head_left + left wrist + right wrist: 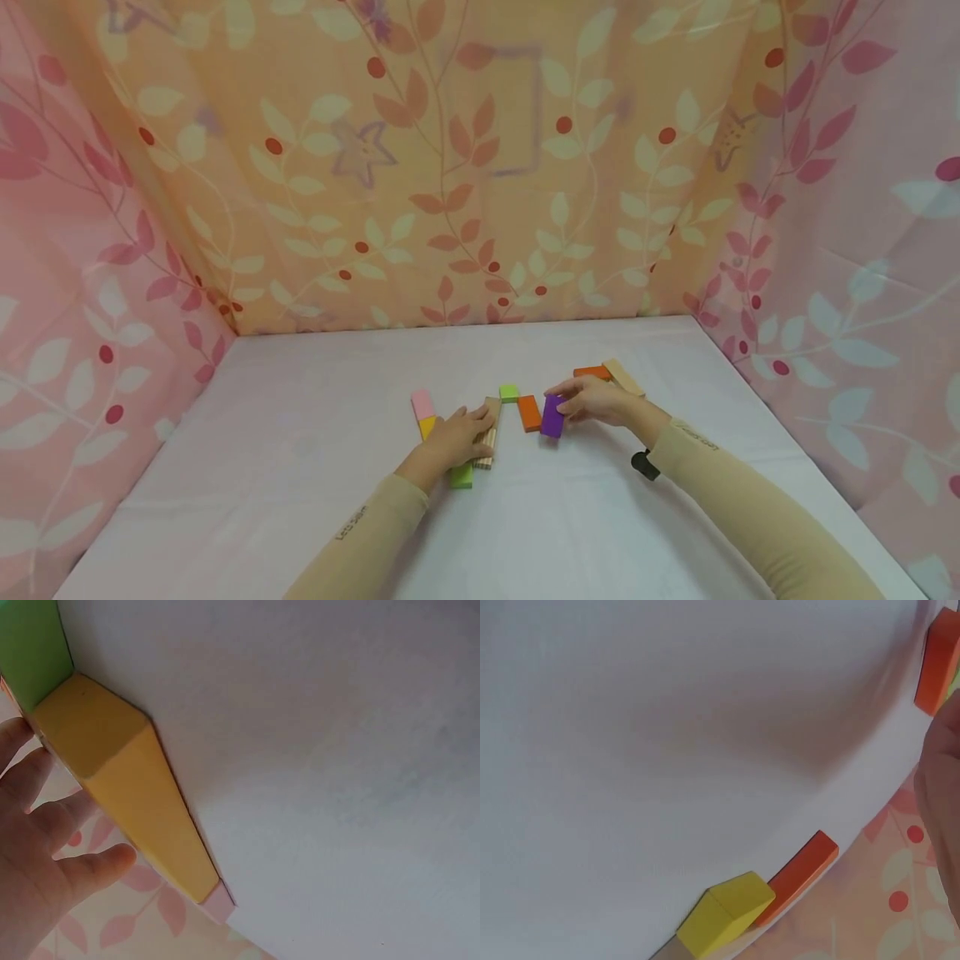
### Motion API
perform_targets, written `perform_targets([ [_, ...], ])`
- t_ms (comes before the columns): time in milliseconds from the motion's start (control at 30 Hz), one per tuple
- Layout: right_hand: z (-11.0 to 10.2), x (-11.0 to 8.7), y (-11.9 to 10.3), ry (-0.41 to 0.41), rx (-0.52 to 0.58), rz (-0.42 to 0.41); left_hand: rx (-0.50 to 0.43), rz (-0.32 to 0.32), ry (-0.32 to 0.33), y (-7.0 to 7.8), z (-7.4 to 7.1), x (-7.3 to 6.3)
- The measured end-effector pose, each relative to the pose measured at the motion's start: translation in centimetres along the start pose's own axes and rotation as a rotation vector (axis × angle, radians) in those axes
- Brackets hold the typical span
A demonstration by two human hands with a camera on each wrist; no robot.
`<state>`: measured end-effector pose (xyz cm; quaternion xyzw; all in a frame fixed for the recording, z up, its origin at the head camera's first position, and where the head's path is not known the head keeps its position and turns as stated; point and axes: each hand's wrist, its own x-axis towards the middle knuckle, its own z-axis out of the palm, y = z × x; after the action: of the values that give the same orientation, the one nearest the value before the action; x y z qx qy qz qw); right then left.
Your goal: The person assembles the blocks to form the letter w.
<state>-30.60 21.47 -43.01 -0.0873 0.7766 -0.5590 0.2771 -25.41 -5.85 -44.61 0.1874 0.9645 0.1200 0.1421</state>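
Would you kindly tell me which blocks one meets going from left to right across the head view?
Pink block, nearer green block, bare-wood piece, farther green block, nearer orange block, purple block in the right hand, farther orange block, pale block.

From where I stand, the left hand (450, 440) partly covers the yellow block (427, 428), the right hand (600, 402) hides some of the purple block (551, 418), and the sleeve lettering (352, 522) blurs.
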Motion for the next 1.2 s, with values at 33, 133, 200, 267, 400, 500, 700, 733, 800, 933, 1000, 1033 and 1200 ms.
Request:
perform_targets([
  [33, 0.1, -0.1, 0.0, -0.002, 0.002, 0.0, -0.004, -0.002, -0.001, 0.0, 0.0, 0.0],
  [133, 0.7, -0.4, 0.0, -0.003, -0.004, 0.003, -0.012, -0.006, -0.003, 0.0, -0.1, 0.0],
  [200, 1.0, -0.6, 0.1, 0.007, -0.014, 0.006, -0.013, -0.006, -0.004, 0.0, -0.1, 0.0],
  [267, 1.4, -0.8, 0.2, 0.013, -0.037, 0.007, -0.011, -0.004, -0.003, 0.0, -0.1, 0.0],
  [400, 2.2, -1.1, 0.7, 0.014, -0.091, -0.008, -0.005, -0.002, -0.001, 0.0, 0.0, 0.1],
  [500, 2.7, -1.1, 1.2, 0.023, -0.15, -0.03, -0.004, -0.004, -0.006, 0.0, 0.0, 0.1],
  [700, 3.9, -1.3, 2.1, 0.099, -0.441, -0.174, -0.004, -0.005, -0.011, -0.1, 0.1, 0.3],
  [733, 4.0, -1.4, 2.2, 0.113, -0.488, -0.211, -0.003, -0.003, -0.009, -0.1, 0.1, 0.3],
  [800, 4.1, -1.7, 2.5, 0.124, -0.55, -0.279, -0.009, 0.0, -0.009, -0.1, 0.1, 0.2],
  [933, 3.9, -2.6, 3.1, 0.088, -0.598, -0.304, -0.011, 0.011, -0.005, -0.1, 0.1, 0.3],
  [1000, 3.8, -2.8, 3.4, 0.046, -0.628, -0.303, -0.01, 0.011, -0.008, -0.1, 0.1, 0.3],
  [1033, 3.8, -2.9, 3.5, 0.026, -0.643, -0.305, -0.009, 0.009, -0.009, -0.1, 0.1, 0.3],
  [1200, 3.9, -3.1, 3.6, -0.012, -0.66, -0.339, -0.005, 0.007, -0.011, -0.2, 0.1, 0.4],
])
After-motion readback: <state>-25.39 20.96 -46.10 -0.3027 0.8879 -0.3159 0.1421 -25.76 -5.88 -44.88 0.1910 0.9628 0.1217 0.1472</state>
